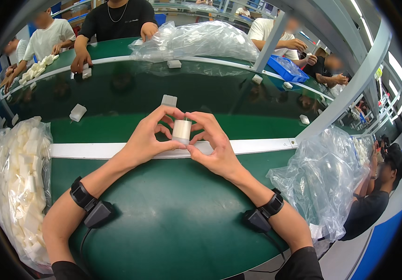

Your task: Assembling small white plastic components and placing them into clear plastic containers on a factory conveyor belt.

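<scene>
White block: held in the middle of the scene, between both hands, its near end overlapping the white rail [88,150] in view. The block [181,128] is cream with a paler band at its near end.
Left hand [150,134]: thumb and fingertips curl around the block's left side, gripping it.
Right hand [216,143]: thumb and fingers pinch from the right in the same way.
Weight: probably light, easy on fingertips alone.
Body: looks like stiff plastic, unlikely to give when squeezed.
Surface: smooth, perhaps slightly slippery.
Far end: thin pin-like parts seem to stick out; likely the delicate spot.
Best hold: opposite sides, fingertips clear of the pins.
</scene>
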Demonstrator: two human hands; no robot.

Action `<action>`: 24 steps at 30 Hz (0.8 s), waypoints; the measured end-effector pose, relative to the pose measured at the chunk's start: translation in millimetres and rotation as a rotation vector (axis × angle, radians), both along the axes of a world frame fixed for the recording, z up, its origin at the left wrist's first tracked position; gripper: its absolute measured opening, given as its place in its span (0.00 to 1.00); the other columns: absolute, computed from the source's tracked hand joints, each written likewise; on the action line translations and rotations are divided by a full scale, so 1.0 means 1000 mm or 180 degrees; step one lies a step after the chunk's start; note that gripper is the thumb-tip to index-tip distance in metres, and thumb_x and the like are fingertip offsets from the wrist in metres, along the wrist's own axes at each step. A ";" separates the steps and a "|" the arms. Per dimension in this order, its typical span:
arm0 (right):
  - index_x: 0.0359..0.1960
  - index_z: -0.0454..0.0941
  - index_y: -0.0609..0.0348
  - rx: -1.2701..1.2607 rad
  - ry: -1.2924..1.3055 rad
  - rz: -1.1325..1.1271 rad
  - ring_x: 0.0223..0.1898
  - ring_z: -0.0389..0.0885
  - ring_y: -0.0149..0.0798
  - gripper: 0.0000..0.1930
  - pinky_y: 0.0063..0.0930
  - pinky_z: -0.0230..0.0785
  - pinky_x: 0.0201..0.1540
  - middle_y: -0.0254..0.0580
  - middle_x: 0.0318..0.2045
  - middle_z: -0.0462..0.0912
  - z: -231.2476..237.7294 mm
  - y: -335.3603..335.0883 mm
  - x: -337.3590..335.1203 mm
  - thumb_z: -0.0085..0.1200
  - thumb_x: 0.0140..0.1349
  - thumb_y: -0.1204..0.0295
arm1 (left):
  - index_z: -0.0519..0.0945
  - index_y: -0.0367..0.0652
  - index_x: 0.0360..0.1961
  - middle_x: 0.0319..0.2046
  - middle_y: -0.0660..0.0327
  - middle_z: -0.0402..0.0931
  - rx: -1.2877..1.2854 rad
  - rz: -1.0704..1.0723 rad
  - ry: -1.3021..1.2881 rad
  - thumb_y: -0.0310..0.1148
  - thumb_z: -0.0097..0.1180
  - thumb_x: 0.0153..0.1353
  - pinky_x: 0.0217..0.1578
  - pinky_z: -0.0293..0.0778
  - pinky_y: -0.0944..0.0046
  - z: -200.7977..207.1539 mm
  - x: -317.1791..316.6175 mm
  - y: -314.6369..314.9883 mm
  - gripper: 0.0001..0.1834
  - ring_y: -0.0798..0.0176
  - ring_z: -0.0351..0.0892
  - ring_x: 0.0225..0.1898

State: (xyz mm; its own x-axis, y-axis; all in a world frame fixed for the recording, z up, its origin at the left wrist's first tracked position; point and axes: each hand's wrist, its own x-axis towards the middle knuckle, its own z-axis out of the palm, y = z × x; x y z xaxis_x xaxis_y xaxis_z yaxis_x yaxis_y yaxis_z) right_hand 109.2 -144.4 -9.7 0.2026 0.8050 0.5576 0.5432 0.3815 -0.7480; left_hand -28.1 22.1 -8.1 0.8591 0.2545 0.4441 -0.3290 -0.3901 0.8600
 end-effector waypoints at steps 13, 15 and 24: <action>0.60 0.71 0.64 0.0110 -0.0512 -0.0125 0.40 0.83 0.35 0.28 0.27 0.83 0.44 0.47 0.52 0.72 0.001 -0.004 0.003 0.61 0.55 0.84 | 0.74 0.37 0.53 0.51 0.57 0.74 0.0132 -0.0108 0.0076 0.27 0.74 0.49 0.48 0.80 0.62 0.002 0.000 -0.005 0.29 0.61 0.79 0.49; 0.60 0.71 0.65 0.0213 -0.0528 -0.0127 0.39 0.83 0.34 0.28 0.26 0.82 0.42 0.47 0.52 0.71 0.000 -0.003 0.003 0.61 0.55 0.84 | 0.72 0.38 0.55 0.54 0.58 0.72 0.0054 -0.0139 0.0163 0.25 0.73 0.49 0.49 0.79 0.63 0.004 0.000 -0.005 0.32 0.62 0.77 0.51; 0.56 0.70 0.60 0.0549 -0.0361 -0.2075 0.46 0.73 0.40 0.23 0.31 0.71 0.44 0.46 0.51 0.66 -0.002 -0.001 0.011 0.55 0.58 0.81 | 0.72 0.39 0.58 0.49 0.61 0.70 -0.0339 0.0737 -0.0493 0.27 0.57 0.66 0.41 0.75 0.71 0.014 -0.009 0.004 0.20 0.73 0.73 0.44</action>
